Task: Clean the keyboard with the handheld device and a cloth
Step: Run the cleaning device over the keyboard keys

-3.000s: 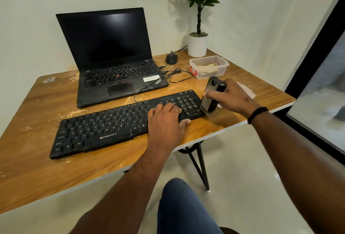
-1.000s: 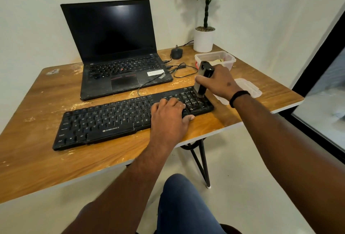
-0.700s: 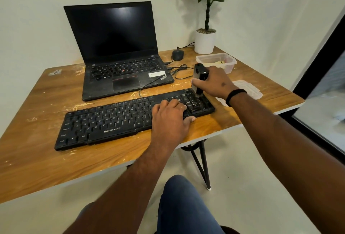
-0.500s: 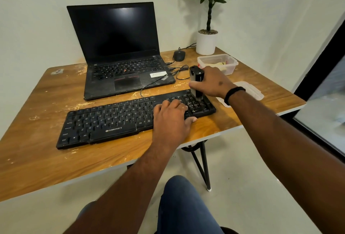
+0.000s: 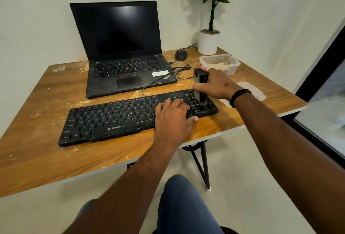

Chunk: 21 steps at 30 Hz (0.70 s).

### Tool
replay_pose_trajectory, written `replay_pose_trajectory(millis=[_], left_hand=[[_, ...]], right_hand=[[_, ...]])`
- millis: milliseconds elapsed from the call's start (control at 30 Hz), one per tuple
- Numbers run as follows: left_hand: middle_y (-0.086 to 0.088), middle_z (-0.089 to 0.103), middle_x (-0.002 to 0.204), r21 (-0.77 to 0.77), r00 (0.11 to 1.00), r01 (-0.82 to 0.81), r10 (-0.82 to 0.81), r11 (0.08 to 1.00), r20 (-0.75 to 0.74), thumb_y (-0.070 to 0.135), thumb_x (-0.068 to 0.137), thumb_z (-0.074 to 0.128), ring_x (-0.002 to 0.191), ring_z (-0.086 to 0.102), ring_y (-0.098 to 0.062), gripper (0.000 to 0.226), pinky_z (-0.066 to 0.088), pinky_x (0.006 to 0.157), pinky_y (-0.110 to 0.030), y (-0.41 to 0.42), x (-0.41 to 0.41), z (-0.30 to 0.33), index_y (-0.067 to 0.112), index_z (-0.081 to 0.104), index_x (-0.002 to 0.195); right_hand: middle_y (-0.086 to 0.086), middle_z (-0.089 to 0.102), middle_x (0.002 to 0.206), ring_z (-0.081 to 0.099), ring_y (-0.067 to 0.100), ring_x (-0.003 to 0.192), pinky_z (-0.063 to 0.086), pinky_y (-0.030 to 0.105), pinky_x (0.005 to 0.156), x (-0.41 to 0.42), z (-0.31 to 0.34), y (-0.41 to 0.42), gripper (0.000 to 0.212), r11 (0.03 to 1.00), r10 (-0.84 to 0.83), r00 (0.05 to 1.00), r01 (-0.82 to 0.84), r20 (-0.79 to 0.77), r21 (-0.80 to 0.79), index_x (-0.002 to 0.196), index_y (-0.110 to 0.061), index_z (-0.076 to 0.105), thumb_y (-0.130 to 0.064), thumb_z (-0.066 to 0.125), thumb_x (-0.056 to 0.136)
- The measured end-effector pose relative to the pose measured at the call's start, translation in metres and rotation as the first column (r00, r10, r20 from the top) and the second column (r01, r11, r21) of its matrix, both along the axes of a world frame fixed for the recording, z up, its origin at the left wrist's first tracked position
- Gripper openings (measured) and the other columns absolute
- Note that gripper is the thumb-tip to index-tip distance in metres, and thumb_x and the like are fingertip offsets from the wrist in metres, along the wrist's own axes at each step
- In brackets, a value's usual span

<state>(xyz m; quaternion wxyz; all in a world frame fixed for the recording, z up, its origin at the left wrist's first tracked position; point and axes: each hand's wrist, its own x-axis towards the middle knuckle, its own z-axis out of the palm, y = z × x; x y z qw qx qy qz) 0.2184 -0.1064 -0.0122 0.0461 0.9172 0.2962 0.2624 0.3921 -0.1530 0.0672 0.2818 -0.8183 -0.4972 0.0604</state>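
Head view: right hand grips the device upright, its tip on the right end of the keyboard; left hand lies flat on the keys beside it, grasping nothing; cloth lies just right of the keyboard

Black keyboard lies flat; dark handheld device stands upright on its right-end keys.

Left hand palm down, fingers spread flat, thumb out to right. Right hand forward of it, fingers curled in closed grip; black band on wrist. Both forearms extended forward.
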Motion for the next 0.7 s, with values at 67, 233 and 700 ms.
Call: replay_pose_trajectory(millis=[67,233,700], left_hand=[[0.008,0.061,0.123,-0.005,1.0,0.001,-0.001,1.0,0.0,0.063,0.093,0.056,0.119,0.047,-0.016,0.052,0.034,0.107,-0.04,0.001,-0.001,-0.001,0.026,0.067,0.127],[0.008,0.061,0.122,0.0,1.0,0.001,-0.001,1.0,-0.002,0.063,0.093,0.056,0.118,0.047,-0.016,0.052,0.034,0.106,-0.04,0.0,0.0,0.0,0.025,0.067,0.128],[0.008,0.061,0.122,-0.006,1.0,0.002,-0.002,1.0,0.002,0.062,0.093,0.056,0.119,0.047,-0.016,0.051,0.033,0.106,-0.04,-0.001,-0.002,0.001,0.025,0.067,0.126]], right_hand=[[0.001,0.063,0.072,0.059,0.019,0.07,0.042,0.027,0.057,-0.005,-0.007,-0.003,0.025,0.996,-0.027,0.997,0.021,0.074,0.081,0.08,-0.012,0.065,-0.037,0.066,0.086],[0.004,0.067,0.085,0.062,0.018,0.08,0.051,0.028,0.067,-0.002,-0.002,-0.011,0.026,1.0,0.026,1.0,-0.026,-0.003,0.006,0.092,-0.013,0.066,-0.038,0.068,0.086],[0.003,0.067,0.081,0.062,0.02,0.078,0.053,0.034,0.068,-0.009,0.0,-0.021,0.029,0.997,0.026,0.999,-0.028,-0.022,-0.076,0.086,-0.014,0.064,-0.042,0.068,0.082]])
